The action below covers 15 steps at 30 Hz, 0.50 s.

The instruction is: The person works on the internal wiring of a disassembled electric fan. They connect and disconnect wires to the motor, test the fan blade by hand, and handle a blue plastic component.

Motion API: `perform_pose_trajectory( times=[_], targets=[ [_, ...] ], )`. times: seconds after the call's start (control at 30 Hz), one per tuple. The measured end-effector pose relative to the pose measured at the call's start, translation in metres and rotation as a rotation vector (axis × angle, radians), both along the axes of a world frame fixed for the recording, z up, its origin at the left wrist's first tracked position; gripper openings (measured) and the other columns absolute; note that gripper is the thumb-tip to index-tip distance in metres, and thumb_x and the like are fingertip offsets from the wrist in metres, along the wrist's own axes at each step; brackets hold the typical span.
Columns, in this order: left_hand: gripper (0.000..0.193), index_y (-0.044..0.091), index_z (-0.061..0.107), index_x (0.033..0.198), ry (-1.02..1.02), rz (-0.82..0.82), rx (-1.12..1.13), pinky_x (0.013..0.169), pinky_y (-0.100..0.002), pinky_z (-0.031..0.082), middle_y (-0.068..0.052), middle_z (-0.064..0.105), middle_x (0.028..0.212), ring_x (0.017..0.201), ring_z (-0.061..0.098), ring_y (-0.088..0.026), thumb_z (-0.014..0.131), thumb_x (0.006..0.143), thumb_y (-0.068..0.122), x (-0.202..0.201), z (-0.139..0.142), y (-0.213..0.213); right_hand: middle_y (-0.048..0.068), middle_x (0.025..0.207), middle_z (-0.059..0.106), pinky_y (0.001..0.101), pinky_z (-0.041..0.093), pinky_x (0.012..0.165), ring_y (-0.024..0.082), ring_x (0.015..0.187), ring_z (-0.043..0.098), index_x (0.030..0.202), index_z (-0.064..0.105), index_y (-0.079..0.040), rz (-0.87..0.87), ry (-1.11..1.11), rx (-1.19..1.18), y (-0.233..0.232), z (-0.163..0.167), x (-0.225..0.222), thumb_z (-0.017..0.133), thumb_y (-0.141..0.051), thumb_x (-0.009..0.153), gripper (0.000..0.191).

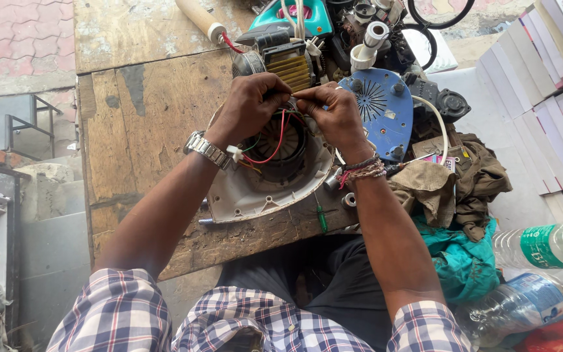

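We have both hands over the round white plastic motor housing (262, 182) lying on the worn wooden table (144, 124). Our left hand (250, 104) and right hand (333, 116) meet fingertip to fingertip, each pinched closed on the thin red and green wires (280, 133) rising from the housing's dark centre. A perforated blue plastic cover (382, 111) lies just beside our right hand.

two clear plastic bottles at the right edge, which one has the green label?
The upper bottle, lying on its side next to the teal cloth, has the green band. The lower bottle below it carries a blue label instead.
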<state>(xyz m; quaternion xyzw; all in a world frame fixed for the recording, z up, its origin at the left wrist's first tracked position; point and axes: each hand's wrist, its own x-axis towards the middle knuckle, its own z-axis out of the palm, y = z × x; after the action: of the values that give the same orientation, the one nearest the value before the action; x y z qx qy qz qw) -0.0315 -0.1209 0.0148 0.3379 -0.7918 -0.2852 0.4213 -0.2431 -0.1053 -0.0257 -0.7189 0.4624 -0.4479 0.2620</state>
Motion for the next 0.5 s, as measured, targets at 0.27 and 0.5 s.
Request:
perform_pose_trajectory(
  times=[0.27,0.5],
  targets=[
    [0.011,0.007,0.076,0.106,0.055,0.150,-0.003,0.071,-0.033,0.055,-0.009,0.073,0.097,0.082,0.069,-0.018,0.072,0.095,0.009,-0.001,-0.001,-0.001,0.005,0.106,0.073,0.0267,0.060,0.085,0.013,0.096,0.069,0.114,0.076,-0.009,-0.061,-0.128,0.027,0.006,0.012,-0.004,0.076,-0.007,0.089,0.026],
    [0.007,0.012,0.081,0.090,-0.387,0.401,-0.198,0.078,-0.043,0.047,-0.008,0.066,0.087,0.094,0.057,-0.029,0.077,0.085,0.014,0.006,-0.003,0.002,0.008,0.106,0.071,0.0379,0.053,0.083,0.024,0.095,0.067,0.111,0.080,-0.011,-0.088,0.336,-0.171,0.019,0.016,0.002,0.076,-0.005,0.090,0.022]
  ],
)
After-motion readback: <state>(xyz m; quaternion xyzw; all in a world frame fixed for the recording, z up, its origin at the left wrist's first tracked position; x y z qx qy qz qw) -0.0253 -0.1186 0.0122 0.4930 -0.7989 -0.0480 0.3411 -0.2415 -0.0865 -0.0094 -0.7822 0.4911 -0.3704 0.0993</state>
